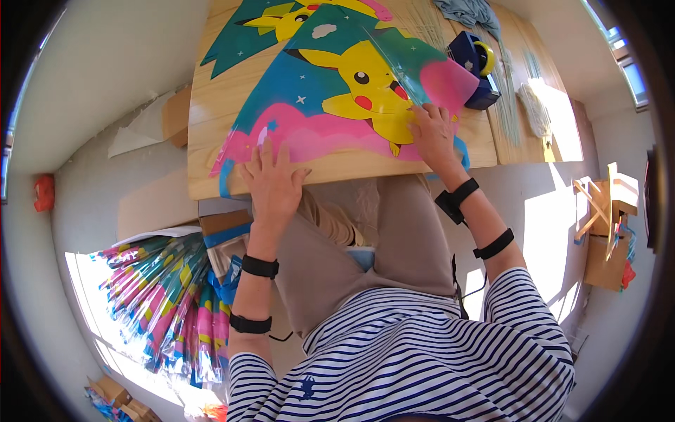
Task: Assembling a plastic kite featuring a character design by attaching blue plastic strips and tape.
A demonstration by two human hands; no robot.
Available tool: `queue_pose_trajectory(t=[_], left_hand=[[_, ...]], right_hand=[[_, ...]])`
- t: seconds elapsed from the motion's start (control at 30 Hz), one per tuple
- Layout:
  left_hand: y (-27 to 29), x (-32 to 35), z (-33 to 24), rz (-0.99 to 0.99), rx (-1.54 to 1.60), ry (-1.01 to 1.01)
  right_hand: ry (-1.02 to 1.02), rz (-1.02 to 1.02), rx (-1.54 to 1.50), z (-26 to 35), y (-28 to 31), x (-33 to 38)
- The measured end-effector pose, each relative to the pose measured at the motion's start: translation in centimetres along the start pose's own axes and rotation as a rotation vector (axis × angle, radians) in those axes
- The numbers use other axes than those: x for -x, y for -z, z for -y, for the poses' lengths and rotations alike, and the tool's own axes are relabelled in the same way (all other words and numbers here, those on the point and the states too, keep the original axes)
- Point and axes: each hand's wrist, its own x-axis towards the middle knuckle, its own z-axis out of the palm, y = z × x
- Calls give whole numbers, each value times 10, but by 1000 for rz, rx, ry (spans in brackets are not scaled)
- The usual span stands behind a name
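Observation:
A shiny, colourful printed kite sheet (pixel 309 105) lies across the near part of the wooden table, with a yellow cartoon figure on teal, blue and pink. My left hand (pixel 273 179) rests with spread fingers on its near left edge, beside a blue strip (pixel 226 177) at the table edge. On the right side of the sheet my right hand (pixel 434 137) lies with fingers stretched forward, near a second blue strip (pixel 461 151). Neither hand visibly grips anything. Behind, a similar printed sheet (pixel 242 39) is partly covered.
A dark blue tape dispenser (pixel 464 53) with yellow tape stands at the right, among thin pale rods (pixel 506 98). Grey-blue cloth (pixel 471 14) lies at the back. Below left are several folded colourful bundles (pixel 169 302) in clear wrapping. Cardboard (pixel 158 204) leans near the table.

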Motion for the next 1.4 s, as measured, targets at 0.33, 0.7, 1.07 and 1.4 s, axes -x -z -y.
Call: queue_pose_trajectory(t=[0.33, 0.7, 1.07, 1.4], left_hand=[[-29, -42, -10, 85, -85, 74], [6, -163, 70, 127, -377, 171], [-45, -94, -35, 108, 8, -85], [-41, -85, -32, 113, 7, -52]], right_hand=[[-46, 87, -36, 17, -2, 48], [99, 70, -347, 84, -26, 0], [-88, 139, -199, 71, -35, 2], [-137, 161, -188, 77, -18, 27]])
